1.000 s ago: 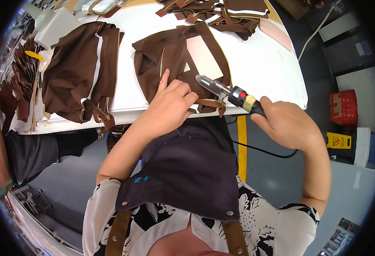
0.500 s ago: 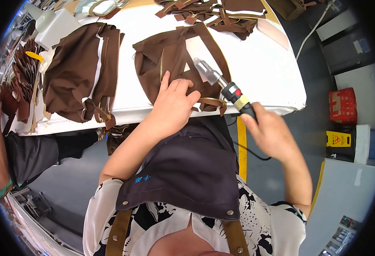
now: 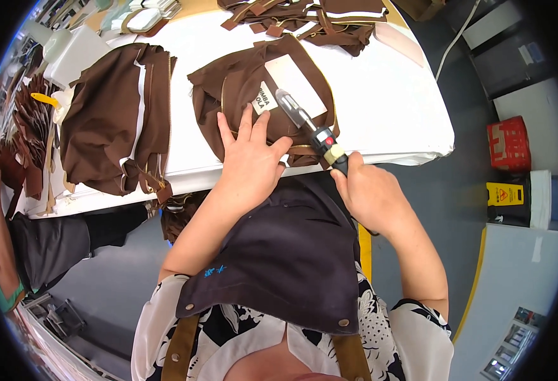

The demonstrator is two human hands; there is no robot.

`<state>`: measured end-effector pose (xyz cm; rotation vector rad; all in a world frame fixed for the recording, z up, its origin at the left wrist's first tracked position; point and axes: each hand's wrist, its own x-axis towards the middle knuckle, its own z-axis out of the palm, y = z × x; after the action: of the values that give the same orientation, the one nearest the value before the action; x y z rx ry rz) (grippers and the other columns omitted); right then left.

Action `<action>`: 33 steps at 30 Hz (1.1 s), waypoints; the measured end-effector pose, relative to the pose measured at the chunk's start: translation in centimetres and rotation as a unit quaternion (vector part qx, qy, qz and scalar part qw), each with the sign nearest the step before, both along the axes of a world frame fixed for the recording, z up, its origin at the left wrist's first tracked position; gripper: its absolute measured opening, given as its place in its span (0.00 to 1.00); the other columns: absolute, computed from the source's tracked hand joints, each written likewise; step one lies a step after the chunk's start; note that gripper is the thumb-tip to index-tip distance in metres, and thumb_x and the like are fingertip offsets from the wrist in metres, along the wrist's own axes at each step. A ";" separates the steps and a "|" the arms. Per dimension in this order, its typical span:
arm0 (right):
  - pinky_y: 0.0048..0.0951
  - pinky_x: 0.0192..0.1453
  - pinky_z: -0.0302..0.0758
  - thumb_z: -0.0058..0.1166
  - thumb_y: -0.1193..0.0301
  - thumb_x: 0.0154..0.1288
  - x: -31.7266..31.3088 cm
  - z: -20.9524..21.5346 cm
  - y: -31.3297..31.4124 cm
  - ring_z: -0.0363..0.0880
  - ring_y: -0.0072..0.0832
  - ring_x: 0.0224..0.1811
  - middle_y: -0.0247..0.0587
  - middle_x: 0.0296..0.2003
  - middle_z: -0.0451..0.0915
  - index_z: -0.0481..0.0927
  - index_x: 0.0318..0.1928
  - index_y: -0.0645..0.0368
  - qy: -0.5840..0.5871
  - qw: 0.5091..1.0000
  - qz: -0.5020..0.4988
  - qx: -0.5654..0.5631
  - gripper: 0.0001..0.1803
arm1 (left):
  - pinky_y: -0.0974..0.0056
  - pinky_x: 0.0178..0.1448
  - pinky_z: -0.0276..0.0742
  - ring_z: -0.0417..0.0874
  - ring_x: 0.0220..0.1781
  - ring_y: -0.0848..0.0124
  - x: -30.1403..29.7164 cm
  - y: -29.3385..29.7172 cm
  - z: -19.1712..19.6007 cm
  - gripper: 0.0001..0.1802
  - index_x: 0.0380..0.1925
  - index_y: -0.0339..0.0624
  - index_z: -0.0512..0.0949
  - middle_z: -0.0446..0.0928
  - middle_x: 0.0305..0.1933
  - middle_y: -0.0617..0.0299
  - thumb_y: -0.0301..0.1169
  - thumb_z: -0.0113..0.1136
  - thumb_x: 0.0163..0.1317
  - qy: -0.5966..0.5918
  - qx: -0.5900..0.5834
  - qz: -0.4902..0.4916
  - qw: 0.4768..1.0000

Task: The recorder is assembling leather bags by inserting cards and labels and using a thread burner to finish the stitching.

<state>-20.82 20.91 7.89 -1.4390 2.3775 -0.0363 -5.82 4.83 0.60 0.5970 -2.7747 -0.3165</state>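
Your right hand (image 3: 371,193) is closing firmly round the black handle of a tool (image 3: 325,146), and its clear-looking nozzle is pointing far and left over the brown bag piece (image 3: 210,82), which is lying at the near edge of the white counter (image 3: 393,105), right of a second brown bag (image 3: 101,114). Your left hand (image 3: 251,164) is spreading its fingers wide on the cloth, gripping nothing, with fingertips sitting at the near end of a small white label (image 3: 263,95). The nozzle is hanging just beside that label and a pale card (image 3: 299,82); whether it is touching cannot be told. If the tool is running hot, which is not showing, a slip leftward could be scorching the label or catching your fingertips, since both are lying so near. Loose folds could also be shifting under light pressure, and a stray swing rightward could be marking the brass zipper (image 3: 334,114).
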 end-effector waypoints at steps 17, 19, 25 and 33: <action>0.49 0.47 0.80 0.42 0.58 0.79 -2.5 1.7 -8.6 0.86 0.57 0.39 0.62 0.33 0.85 0.73 0.45 0.71 -0.121 0.991 -0.045 0.047 0.23 | 0.23 0.76 0.41 0.59 0.78 0.40 0.1 -0.1 -0.5 0.25 0.50 0.55 0.84 0.70 0.67 0.44 0.30 0.73 0.48 0.011 0.003 0.001 1.000; 0.50 0.47 0.79 0.42 0.57 0.79 -2.6 0.9 -6.4 0.85 0.58 0.39 0.63 0.32 0.84 0.73 0.44 0.71 -0.081 0.996 -0.025 0.036 0.23 | 0.23 0.76 0.42 0.59 0.78 0.40 0.0 -0.1 -0.6 0.25 0.50 0.55 0.84 0.70 0.67 0.44 0.30 0.73 0.48 0.017 0.006 -0.002 1.000; 0.53 0.45 0.78 0.43 0.58 0.79 -1.1 2.0 -1.5 0.83 0.61 0.37 0.63 0.29 0.83 0.71 0.43 0.72 -0.047 0.996 -0.032 0.068 0.24 | 0.23 0.76 0.43 0.59 0.78 0.40 0.1 0.0 -0.7 0.24 0.49 0.54 0.84 0.70 0.67 0.45 0.29 0.73 0.48 0.022 -0.002 0.004 1.000; 0.52 0.38 0.78 0.45 0.59 0.78 -0.5 4.1 2.0 0.84 0.56 0.33 0.58 0.27 0.83 0.71 0.45 0.73 0.017 0.992 0.014 0.123 0.22 | 0.19 0.74 0.38 0.60 0.76 0.36 0.1 -0.1 -1.0 0.19 0.45 0.50 0.83 0.71 0.65 0.36 0.30 0.72 0.50 0.046 -0.002 -0.008 0.999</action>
<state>-21.30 22.94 11.95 -1.3650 2.2930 0.2808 -5.75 4.73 -0.45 0.5452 -2.6925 -0.3342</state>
